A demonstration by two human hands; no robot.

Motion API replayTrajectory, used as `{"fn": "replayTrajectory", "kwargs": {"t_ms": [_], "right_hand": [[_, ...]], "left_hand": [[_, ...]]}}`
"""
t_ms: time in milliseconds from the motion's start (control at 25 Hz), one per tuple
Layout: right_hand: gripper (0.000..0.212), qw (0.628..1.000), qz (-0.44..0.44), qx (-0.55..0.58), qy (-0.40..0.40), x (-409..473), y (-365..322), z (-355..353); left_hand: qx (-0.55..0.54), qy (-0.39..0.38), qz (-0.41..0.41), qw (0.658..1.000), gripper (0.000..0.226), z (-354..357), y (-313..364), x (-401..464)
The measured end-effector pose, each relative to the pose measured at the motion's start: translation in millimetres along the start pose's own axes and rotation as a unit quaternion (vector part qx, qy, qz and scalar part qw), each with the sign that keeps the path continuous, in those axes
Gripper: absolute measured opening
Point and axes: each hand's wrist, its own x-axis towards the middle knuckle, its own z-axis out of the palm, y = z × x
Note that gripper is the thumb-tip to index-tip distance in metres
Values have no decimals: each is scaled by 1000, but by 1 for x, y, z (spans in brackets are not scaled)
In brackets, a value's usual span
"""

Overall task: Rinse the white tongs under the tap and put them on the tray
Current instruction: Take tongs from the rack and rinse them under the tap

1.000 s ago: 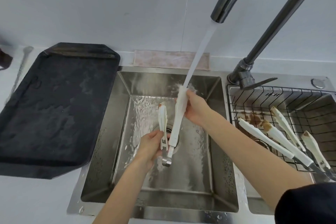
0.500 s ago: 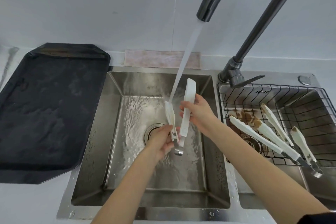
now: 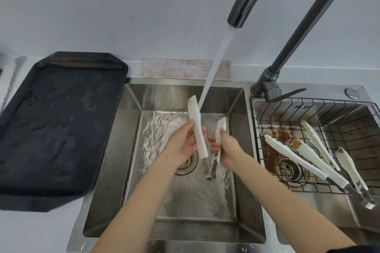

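White tongs [image 3: 198,129] with a metal hinge end pointing down are held over the left sink basin [image 3: 236,170], arms spread in a V. My left hand [image 3: 183,144] grips the longer left arm. My right hand [image 3: 227,149] pinches the right arm. Water runs from the dark tap [image 3: 242,4] and strikes near the top of the left arm. The black tray [image 3: 55,125] lies wet on the counter to the left of the sink, apart from the tongs.
A wire basket [image 3: 320,107] sits in the right basin with several more white tongs [image 3: 304,160], some stained brown. A pinkish cloth [image 3: 183,69] lies behind the sink against the wall. The tap's lever [image 3: 287,93] points right.
The tongs have been turned in my hands and their arms spread wider. My left hand has come up to grip the left arm, which now sits in the stream.
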Motion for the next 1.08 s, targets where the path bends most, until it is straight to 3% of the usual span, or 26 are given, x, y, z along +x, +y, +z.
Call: {"fn": "replayTrajectory", "kwargs": {"t_ms": [120, 280, 400, 520, 600, 720, 880, 960, 1080], "right_hand": [[32, 998, 57, 10, -14, 1, 6, -4], [40, 997, 65, -43, 4, 11, 12, -6], [35, 996, 55, -64, 7, 13, 10, -6], [33, 997, 42, -70, -2, 5, 4, -2], [36, 996, 32, -77, -17, -1, 2, 0], [39, 990, 11, -137, 19, -7, 0, 0], [25, 993, -36, -113, 17, -18, -13, 0], [28, 993, -71, -92, 2, -19, -18, 3], [26, 984, -140, -110, -16, -23, -25, 12]], "left_hand": [[24, -33, 6, 999, 13, 12, 8, 3], [65, -40, -5, 997, 18, 29, 12, 11], [97, -3, -12, 995, 23, 44, 17, 15], [189, 24, 37, 981, 35, 56, 19, 21], [173, 5, 66, 983, 31, 60, 21, 24], [111, -50, 83, 989, 5, 58, 34, 21], [71, -123, 89, 986, 7, 45, 40, 19], [63, -99, 74, 990, 25, 41, 41, 18], [12, 2, 65, 998, 40, 35, 47, 18]]}}
